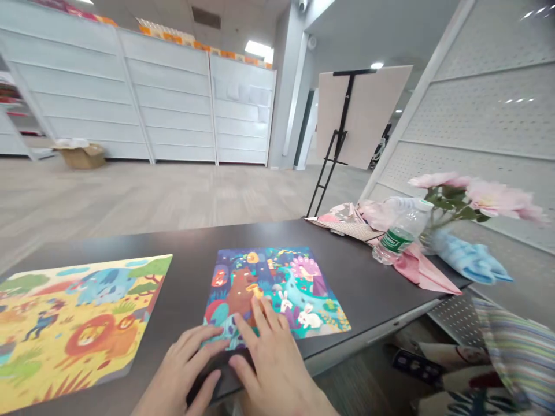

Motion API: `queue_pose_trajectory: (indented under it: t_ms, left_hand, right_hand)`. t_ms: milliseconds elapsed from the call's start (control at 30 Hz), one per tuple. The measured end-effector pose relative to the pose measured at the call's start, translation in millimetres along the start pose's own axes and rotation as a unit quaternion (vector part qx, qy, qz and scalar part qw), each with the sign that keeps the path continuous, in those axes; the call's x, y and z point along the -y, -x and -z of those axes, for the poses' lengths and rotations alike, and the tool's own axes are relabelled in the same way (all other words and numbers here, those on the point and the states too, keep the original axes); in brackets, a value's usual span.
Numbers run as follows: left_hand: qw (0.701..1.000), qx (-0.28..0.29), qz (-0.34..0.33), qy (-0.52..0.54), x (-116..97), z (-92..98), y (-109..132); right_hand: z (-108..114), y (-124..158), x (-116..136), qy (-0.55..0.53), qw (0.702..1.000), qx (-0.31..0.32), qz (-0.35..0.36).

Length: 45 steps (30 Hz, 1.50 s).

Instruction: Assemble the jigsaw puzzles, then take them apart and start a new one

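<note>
A square picture board (277,289) lies flat on the dark table, with a brown bear, a peacock and white rabbits on a blue ground. My right hand (273,358) rests on its lower left part, fingers stretched out flat and slightly spread. Beside it, my left hand (191,358) touches the board's near left corner with bent fingertips, thumb apart from the fingers. Both hands partly cover that corner, and nothing shows in their grasp. On the left lies a yellow picture board (91,318) with lions and elephants; my left hand is apart from it.
At the table's (182,271) right end stand a water bottle (401,234) and pink flowers (477,193), near pink cloth (422,268) and a blue cloth (472,254). A striped cushion (520,346) sits lower right. Beyond are an easel (342,121), white shelving (173,104) and a cardboard box (82,156).
</note>
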<state>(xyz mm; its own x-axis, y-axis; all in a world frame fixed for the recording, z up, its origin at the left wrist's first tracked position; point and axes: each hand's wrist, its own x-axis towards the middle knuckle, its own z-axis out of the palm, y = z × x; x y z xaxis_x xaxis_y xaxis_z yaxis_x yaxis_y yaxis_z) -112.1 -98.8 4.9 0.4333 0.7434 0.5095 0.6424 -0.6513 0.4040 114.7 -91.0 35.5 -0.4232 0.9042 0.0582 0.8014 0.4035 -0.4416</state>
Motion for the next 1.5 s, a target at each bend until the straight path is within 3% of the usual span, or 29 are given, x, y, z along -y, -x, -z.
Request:
queue_pose_trajectory:
  t_ms: [133,233,333,433,533,667,767,933,1067,1167,1333,1400,1500]
  left_hand:
    - [0.996,0.023,-0.043,-0.070,9,-2.6,0]
    - [0.993,0.072,-0.085,-0.039,10,5.3,8]
    - [0.991,0.116,-0.060,-0.006,3,20.4,15]
    - [0.993,0.121,-0.001,0.002,-4,33.3,17]
    - [0.991,0.127,-0.002,0.037,-7,38.7,14]
    - [0.991,0.119,0.024,0.052,-7,38.4,7]
    - [0.992,0.118,0.034,0.008,-5,36.7,4]
    - [0.990,0.123,0.023,-0.061,-5,35.9,2]
    - [0.988,0.115,-0.043,-0.090,-6,38.7,-4]
    - [0.989,0.085,-0.072,-0.093,-2,37.6,-4]
    - [0.996,-0.061,-0.008,-0.059,10,20.4,-2]
    - [0.993,-0.084,-0.010,-0.079,9,14.3,-5]
    - [0.991,0.016,-0.036,-0.126,0,13.9,-12]
  right_hand:
    - [-7,-2,-3,-0.084,0.984,-0.121,0.098]
    - [-2,8,-28,-0.181,0.943,-0.246,0.135]
    - [8,22,-64,-0.197,0.914,-0.342,0.090]
    - [16,28,-96,-0.159,0.901,-0.403,-0.026]
    - [17,22,-109,-0.110,0.914,-0.378,-0.098]
    - [12,10,-100,-0.006,0.952,-0.307,0.001]
    - [11,6,-96,0.050,0.962,-0.263,0.047]
    - [13,8,-97,0.084,0.965,-0.242,0.053]
    - [15,11,-92,0.104,0.974,-0.198,0.034]
    - [17,15,-88,0.119,0.981,-0.153,0.026]
    - [14,21,-83,0.133,0.984,-0.114,0.037]
    - [9,20,-79,0.141,0.982,-0.122,0.033]
    - [1,17,-73,0.152,0.977,-0.147,0.027]
